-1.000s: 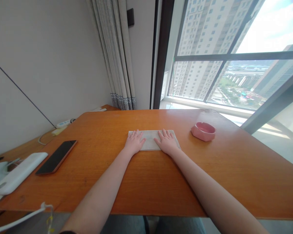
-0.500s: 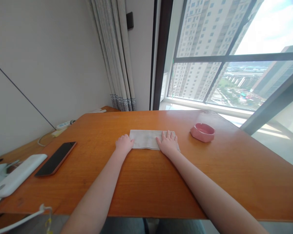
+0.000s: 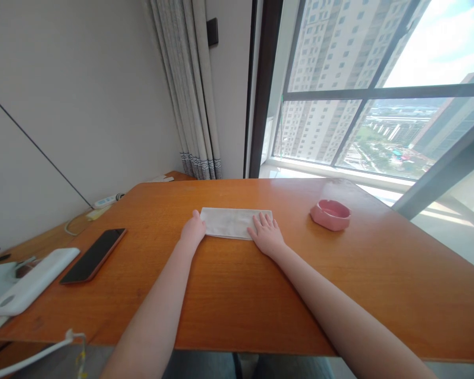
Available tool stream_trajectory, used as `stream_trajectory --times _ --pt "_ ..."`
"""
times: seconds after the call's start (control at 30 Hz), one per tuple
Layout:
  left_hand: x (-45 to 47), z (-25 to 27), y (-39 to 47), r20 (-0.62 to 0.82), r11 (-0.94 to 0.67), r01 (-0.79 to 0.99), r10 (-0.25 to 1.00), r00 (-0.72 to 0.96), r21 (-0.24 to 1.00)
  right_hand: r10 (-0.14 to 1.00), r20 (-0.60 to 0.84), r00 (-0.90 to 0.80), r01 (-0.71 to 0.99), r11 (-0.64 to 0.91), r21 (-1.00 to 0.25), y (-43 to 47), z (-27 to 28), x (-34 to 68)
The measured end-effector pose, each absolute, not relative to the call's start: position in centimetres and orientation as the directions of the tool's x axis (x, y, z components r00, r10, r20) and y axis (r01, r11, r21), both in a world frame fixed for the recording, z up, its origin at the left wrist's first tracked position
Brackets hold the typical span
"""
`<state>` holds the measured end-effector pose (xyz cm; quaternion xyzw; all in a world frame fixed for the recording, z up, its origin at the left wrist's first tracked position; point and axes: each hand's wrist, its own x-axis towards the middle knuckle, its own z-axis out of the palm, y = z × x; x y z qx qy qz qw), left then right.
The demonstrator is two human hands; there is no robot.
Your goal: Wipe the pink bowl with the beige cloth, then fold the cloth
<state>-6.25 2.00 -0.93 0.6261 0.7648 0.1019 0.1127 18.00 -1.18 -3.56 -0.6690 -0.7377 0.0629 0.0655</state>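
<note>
Rests right hand (image 3: 267,234) flat on right end of folded white cloth (image 3: 227,222), palm down, with fingers spread and thumb pointing left. Covers near right corner with that palm; leaves far right corner visible past fingertips. Holds left hand (image 3: 193,230) half-curled at left end, touching the edge; cannot tell whether pinching fabric, because of hidden fingertips. Extends both bare forearms (image 3: 160,305) over near side of table (image 3: 245,295).

Find folded white cloth lying flat around middle of table, between both hands, as narrow rectangle with long sides running left to right.

To right of cloth, well apart: pink ashtray (image 3: 331,216), faceted, upright, with notched rim. To left, well apart from left hand: smartphone (image 3: 92,255), screen up, dark, set at a slant. Just beside, farther left: white oblong device (image 3: 35,281), unclear what kind. At lower left, by table's near edge: white cable (image 3: 35,358). At far left, by wall: white power strip (image 3: 106,201). Behind table: grey curtain (image 3: 189,89) with patterned hem, left of dark frame (image 3: 265,89). To right: large window (image 3: 366,93), with high-rise building (image 3: 332,47) outside. Below near edge: legs (image 3: 205,366) in bluish fabric.
</note>
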Motion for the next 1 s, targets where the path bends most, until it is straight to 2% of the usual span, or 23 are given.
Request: stream_trajectory --times 0.2,0.27,0.33,0.43,0.53,0.6,0.73,1.0 --pt "-7.7 -0.8 2.0 0.001 0.215 0.922 0.974 -0.228 0.323 0.999 -0.027 -0.037 0.984 0.032 -0.177 -1.2 -3.6 18.5" --pt "-7.4 -0.5 1.8 0.083 0.178 0.914 0.971 -0.222 0.364 0.999 -0.026 -0.030 0.983 0.025 -0.181 -1.3 -3.7 18.2" --pt "-6.4 -0.2 1.4 0.247 0.072 0.895 0.949 -0.198 0.441 0.999 -0.016 -0.028 0.983 0.025 -0.184 -1.3 -3.8 17.6" --pt "-3.5 -0.1 0.8 0.487 -0.186 0.821 0.864 -0.125 0.541 1.000 0.011 -0.012 0.980 0.014 -0.198 -1.4 -3.9 16.6" --pt "-0.4 -0.7 0.2 0.609 -0.459 0.686 0.793 0.029 0.565 0.998 0.037 -0.043 0.973 0.051 -0.223 -1.6 -3.9 15.8" --pt "1.3 -1.5 0.0 0.624 -0.567 0.632 0.764 0.164 0.529 0.995 0.060 -0.086 0.965 0.098 -0.245 -1.7 -3.8 15.7" --pt "2.7 -2.8 -0.2 0.533 -0.628 0.646 0.757 0.378 0.434 0.987 0.112 -0.113 0.941 0.143 -0.306 -1.3 -3.2 16.9" --pt "4.0 -3.1 -0.4 0.528 -0.666 0.641 0.727 0.440 0.383 0.998 0.060 0.022 0.940 -0.001 -0.341 -0.1 -3.6 18.6"
